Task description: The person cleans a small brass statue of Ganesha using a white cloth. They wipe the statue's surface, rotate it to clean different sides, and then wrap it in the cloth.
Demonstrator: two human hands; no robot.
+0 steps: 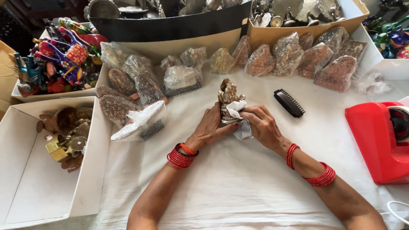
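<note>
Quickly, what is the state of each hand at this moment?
Left hand: grip closed around the small metal figurine, holding it upright.
Right hand: grip closed on a white cloth, pressed against the figurine.

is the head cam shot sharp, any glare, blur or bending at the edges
Head view: soft, even light and only faint shadows on the white cloth-covered table; the small brass-coloured figurine, left hand and right hand with the white wiping cloth are sharp; slight shine on the clear-wrapped pieces; wide-lens bending curves the white cardboard box and red tape dispenser.
</note>
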